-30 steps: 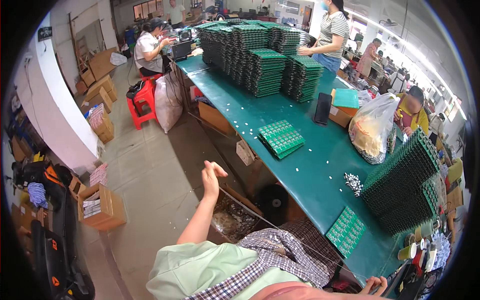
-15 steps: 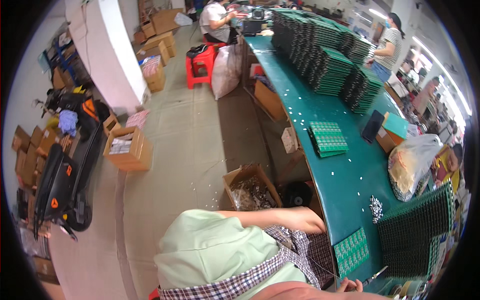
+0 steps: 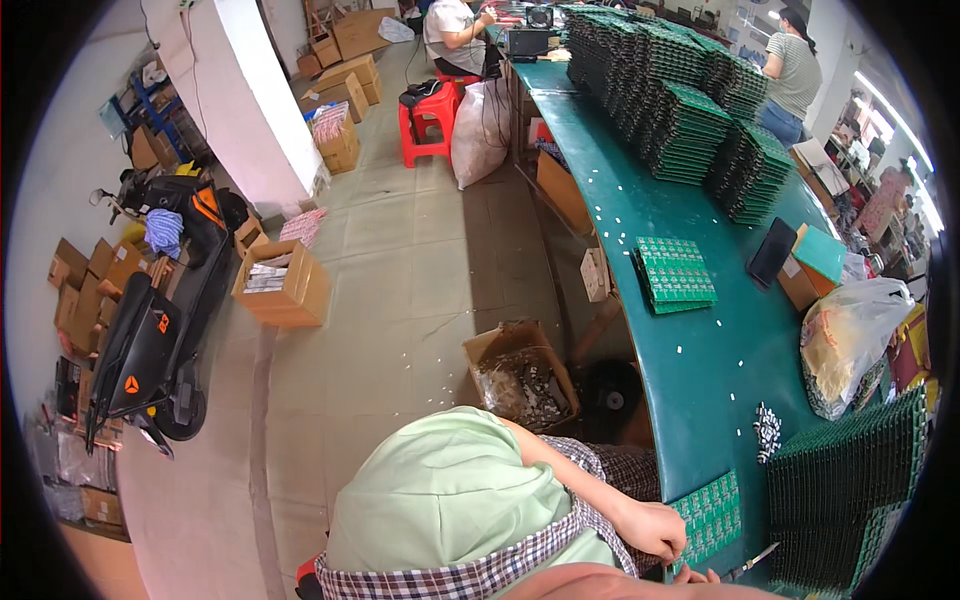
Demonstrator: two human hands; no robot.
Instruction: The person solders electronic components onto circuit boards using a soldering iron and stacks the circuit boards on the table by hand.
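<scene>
My left hand (image 3: 652,530) is closed at the near left edge of a green circuit board panel (image 3: 712,512) on the table. Whatever its fingers hold is hidden. Close below it is my right hand (image 3: 697,576), partly cut off by the lower frame edge. Its fingers are curled round a slim tool (image 3: 748,563) with a dark handle and pale pointed tip, too small to name surely. The tip points right, toward tall stacked boards (image 3: 845,475). A small heap of white parts (image 3: 767,432) lies beyond the panel.
Another stack of green panels (image 3: 676,274), a dark phone (image 3: 771,252) and a plastic bag (image 3: 850,335) sit farther along the green table (image 3: 690,390). Tall board stacks (image 3: 670,100) stand at its far end. Left on the floor are an open carton (image 3: 520,375) and a scooter (image 3: 150,330).
My left hand has come down from beside the table edge to the panel's near left edge, close to my right hand. The whole view has shifted slightly.
</scene>
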